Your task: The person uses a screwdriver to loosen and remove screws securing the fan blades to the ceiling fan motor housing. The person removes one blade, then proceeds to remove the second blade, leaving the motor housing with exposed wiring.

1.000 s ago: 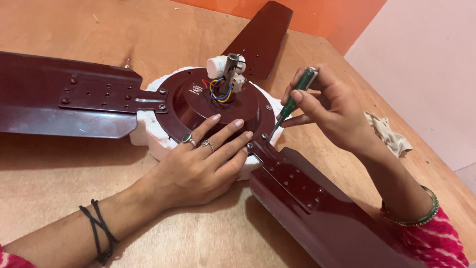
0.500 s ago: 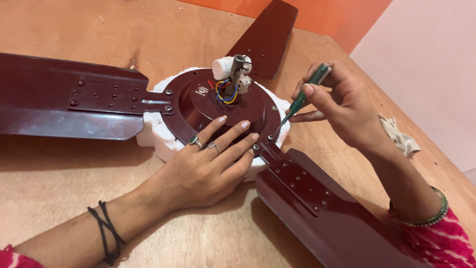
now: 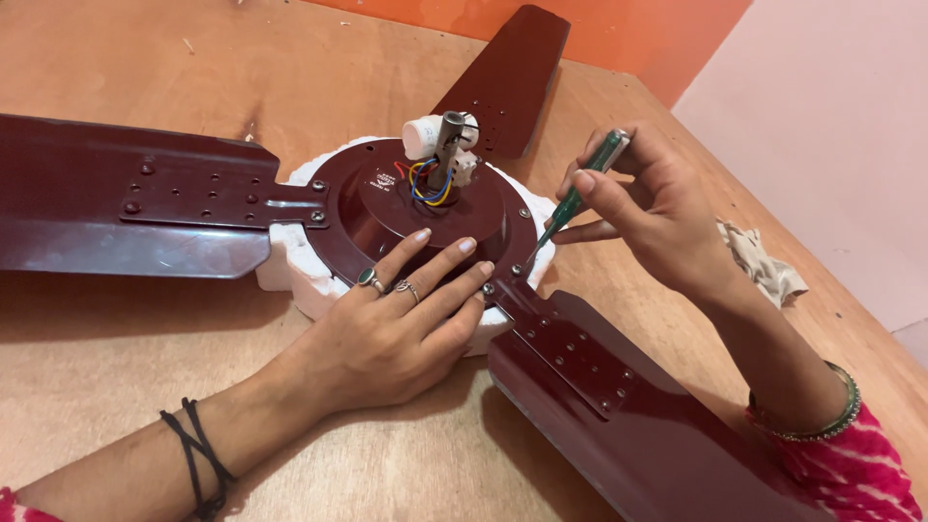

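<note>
— While the ceiling fan motor [image 3: 425, 217] lies on its white foam block [image 3: 300, 275] on the wooden bench [image 3: 145, 387], where is the left hand [image 3: 387, 333]?

— Palm down on the near side of the dark red housing, forearm coming in from the lower left with black bands around the wrist. Its fingers [image 3: 440, 261] are spread slightly apart and lie flat on the metal, pressing on it rather than gripping; two of them wear rings.

— And the right hand [image 3: 657, 217]?

— Raised at the right edge of the motor, wrist bent, forearm running down to the lower right with a green bangle above a pink sleeve. Thumb and fingertips are pinched together on the green handle of a screwdriver [image 3: 575, 198].

— How does the tool stand?

— Tilted, handle up and to the right, shaft slanting down to the left. Its tip meets the housing rim just where the near right blade [image 3: 619, 406] bolts on.

— What else is around?

— The left blade [image 3: 126, 198] stretches off to the left and a third blade [image 3: 507, 82] points away toward the orange wall. A short shaft with coloured wires and a white capacitor [image 3: 425, 133] rises at the motor's centre. A crumpled cloth [image 3: 764, 266] lies on the bench behind the right wrist.
</note>
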